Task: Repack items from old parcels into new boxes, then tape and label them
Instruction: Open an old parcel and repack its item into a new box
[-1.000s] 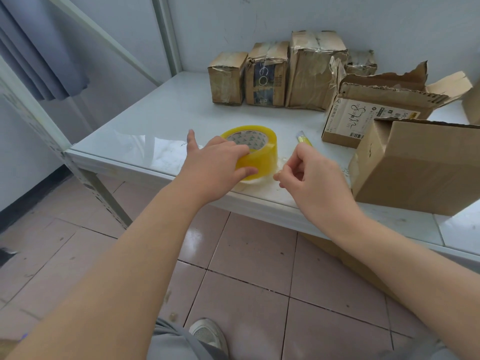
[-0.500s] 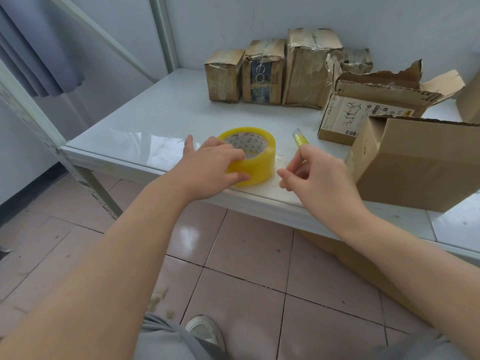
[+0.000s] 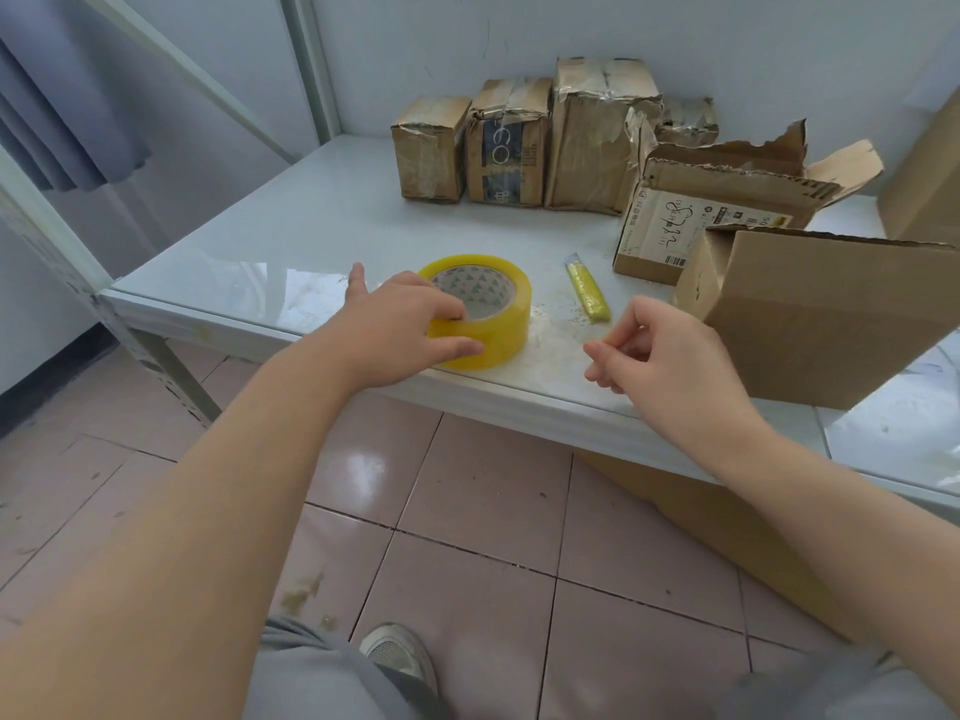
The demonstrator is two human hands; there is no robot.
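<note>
Left hand (image 3: 410, 324): reaches over the table edge and grips the tape roll, fingers hooked into its core, thumb pressed on its near side, little finger stretched out.
Right hand (image 3: 670, 356): hovers over the table edge to the right of the roll and apart from it, fingers curled, thumb and forefinger tips close together; whether they pinch anything cannot be told.
Tape roll (image 3: 501, 332): yellow, lying flat near the front edge of the table.
Cutter (image 3: 588, 292): slim and yellow, lying just right of the roll, between it and the boxes.
New box (image 3: 821, 324): plain brown cardboard, at the front right of the table, close to the right hand.
Torn box (image 3: 701, 220): behind the new box, flaps ragged and open, printed label on its side.
Old parcels (image 3: 511, 142): three worn, taped cartons in a row against the back wall, with a smaller crumpled one (image 3: 685, 122) behind the torn box.
Table (image 3: 291, 236): glossy white top with scuffs and pale crumbs near the roll, on a grey metal frame.
Wall (image 3: 727, 39): pale, marked with faint scratches.
Curtain (image 3: 67, 122): grey-blue, hanging at the upper left.
Floor (image 3: 467, 511): pinkish square tiles with dark joints and a few stains.
Shoe (image 3: 397, 654): grey, at the bottom, beside grey trousers.
Cardboard (image 3: 701, 511): a brown sheet or box under the table at the right.
</note>
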